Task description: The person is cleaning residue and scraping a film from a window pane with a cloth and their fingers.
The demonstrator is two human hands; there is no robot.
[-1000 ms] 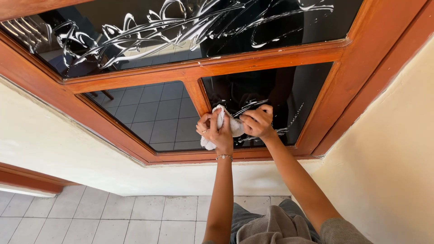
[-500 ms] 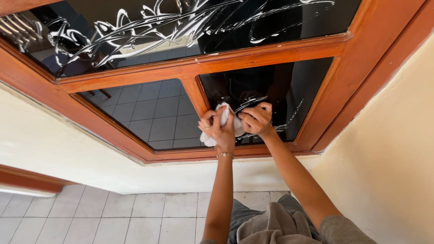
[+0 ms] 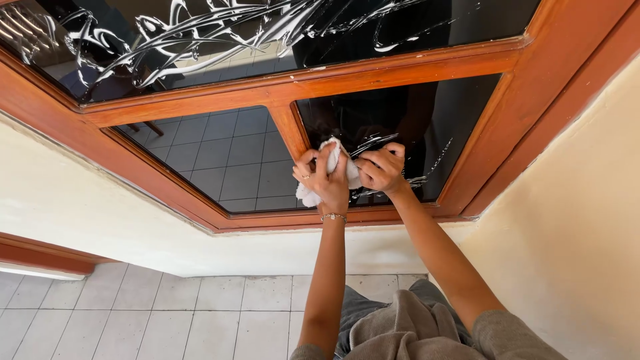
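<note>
Both hands grip one white cloth (image 3: 325, 175) against the dark lower pane (image 3: 413, 133), just right of the wooden mullion (image 3: 291, 130). The left hand (image 3: 325, 181) spreads over it and the right hand (image 3: 380, 168) is curled shut on its edge. Flat, even pressure along the foam streaks (image 3: 373, 141) would likely wipe cleanest.

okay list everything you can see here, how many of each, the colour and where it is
cloth: one, white, bunched between both hands against the lower right pane
window frame: one, reddish-brown wood, across the top
glass panes: three, dark; white smears on the top and lower right ones
wall: cream, around the frame
floor tiles: many, pale grey, bottom left
bracelet: one, on the left wrist
left hand: gripping the cloth
right hand: gripping the cloth
</note>
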